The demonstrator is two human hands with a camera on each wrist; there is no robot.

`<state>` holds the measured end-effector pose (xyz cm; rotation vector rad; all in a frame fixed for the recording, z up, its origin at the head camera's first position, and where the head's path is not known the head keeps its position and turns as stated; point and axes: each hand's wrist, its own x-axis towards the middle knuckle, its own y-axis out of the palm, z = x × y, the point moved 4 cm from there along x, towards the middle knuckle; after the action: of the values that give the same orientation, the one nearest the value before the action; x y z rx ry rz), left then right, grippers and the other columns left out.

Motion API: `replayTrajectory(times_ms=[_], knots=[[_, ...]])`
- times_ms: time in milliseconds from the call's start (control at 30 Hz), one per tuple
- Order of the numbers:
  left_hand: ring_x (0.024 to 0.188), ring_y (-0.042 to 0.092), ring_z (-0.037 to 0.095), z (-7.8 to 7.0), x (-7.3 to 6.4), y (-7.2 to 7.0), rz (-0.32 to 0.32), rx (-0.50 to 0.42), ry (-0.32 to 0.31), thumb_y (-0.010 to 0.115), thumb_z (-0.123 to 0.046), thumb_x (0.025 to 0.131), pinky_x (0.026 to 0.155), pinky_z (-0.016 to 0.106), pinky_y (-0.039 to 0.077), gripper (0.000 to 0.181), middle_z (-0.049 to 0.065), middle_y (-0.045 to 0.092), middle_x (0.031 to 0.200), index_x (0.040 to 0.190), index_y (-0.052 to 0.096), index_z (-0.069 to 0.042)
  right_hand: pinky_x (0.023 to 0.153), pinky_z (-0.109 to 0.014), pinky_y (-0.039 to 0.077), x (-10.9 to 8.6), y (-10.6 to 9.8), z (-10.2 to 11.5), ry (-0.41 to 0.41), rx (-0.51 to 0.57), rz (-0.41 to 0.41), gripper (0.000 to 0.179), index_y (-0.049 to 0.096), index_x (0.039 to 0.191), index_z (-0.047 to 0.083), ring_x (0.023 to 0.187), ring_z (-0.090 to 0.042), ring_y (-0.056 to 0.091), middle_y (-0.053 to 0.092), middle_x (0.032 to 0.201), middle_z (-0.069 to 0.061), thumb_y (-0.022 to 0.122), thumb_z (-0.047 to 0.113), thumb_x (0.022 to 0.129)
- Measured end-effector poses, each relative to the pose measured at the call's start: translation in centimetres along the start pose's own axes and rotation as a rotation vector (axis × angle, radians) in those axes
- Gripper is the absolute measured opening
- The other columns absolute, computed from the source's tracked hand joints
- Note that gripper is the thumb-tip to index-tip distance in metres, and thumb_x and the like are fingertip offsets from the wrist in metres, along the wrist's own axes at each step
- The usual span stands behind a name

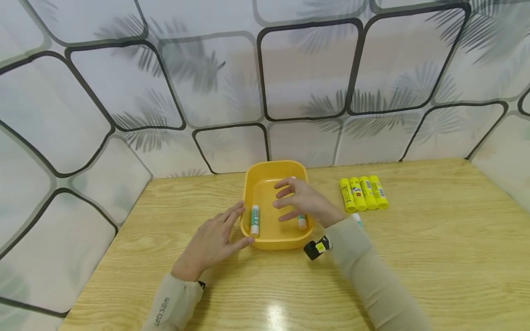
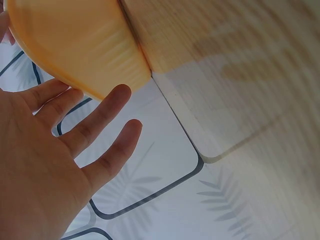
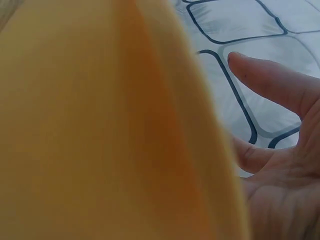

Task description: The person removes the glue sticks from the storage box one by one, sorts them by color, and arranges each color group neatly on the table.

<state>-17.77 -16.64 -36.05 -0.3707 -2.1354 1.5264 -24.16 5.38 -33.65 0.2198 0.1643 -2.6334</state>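
A yellow plastic basin (image 1: 277, 244) stands on the table. My left hand (image 1: 213, 241) touches its left rim with spread fingers; in the left wrist view those fingers lie along the basin's wall (image 2: 85, 45). Above the inside of the basin is my right hand (image 1: 304, 200), its fingers loosely bent and apart with nothing between them. One white and teal glue stick (image 1: 255, 221) lies along the left inner wall. Another glue stick (image 1: 302, 222) is at the right wall, partly under the right hand. Behind that hand a small white end shows near the back right corner.
Several yellow glue sticks (image 1: 363, 194) lie side by side to the right of the basin. A white and teal stick (image 1: 357, 219) peeks out beside my right sleeve. The patterned wall covering (image 1: 308, 142) rises right behind the table (image 1: 434, 230).
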Motion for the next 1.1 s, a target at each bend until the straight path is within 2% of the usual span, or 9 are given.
replayTrajectory(times_ms=[167, 567, 1100], knots=[[0.124, 0.057, 0.040, -0.1, 0.0, 0.0, -0.003, -0.001, 0.008, 0.063, -0.055, 0.096, 0.100, 0.055, 0.049, 0.078, 0.013, 0.040, 0.158, 0.149, 0.046, 0.001, 0.079, -0.045, 0.061, 0.3, 0.8, -0.5, 0.034, 0.003, -0.009, 0.058, 0.039, 0.146, -0.005, 0.119, -0.044, 0.057, 0.042, 0.139, -0.028, 0.067, 0.003, 0.096], [0.123, 0.059, 0.038, -0.1, 0.0, 0.0, -0.012, 0.002, 0.014, 0.064, -0.053, 0.096, 0.098, 0.055, 0.050, 0.077, 0.013, 0.041, 0.158, 0.149, 0.046, 0.000, 0.074, -0.043, 0.062, 0.9, 2.5, -1.6, 0.038, 0.042, -0.005, 0.058, 0.042, 0.144, -0.005, 0.111, -0.041, 0.061, 0.045, 0.136, -0.029, 0.069, 0.002, 0.094], [0.121, 0.059, 0.038, -0.1, 0.0, 0.1, -0.005, 0.011, 0.010, 0.063, -0.054, 0.096, 0.098, 0.055, 0.050, 0.078, 0.012, 0.040, 0.159, 0.150, 0.047, 0.000, 0.074, -0.044, 0.062, 1.4, 3.9, -2.4, 0.054, 0.045, 0.019, 0.058, 0.041, 0.145, -0.005, 0.110, -0.039, 0.059, 0.047, 0.131, -0.026, 0.068, 0.005, 0.094]])
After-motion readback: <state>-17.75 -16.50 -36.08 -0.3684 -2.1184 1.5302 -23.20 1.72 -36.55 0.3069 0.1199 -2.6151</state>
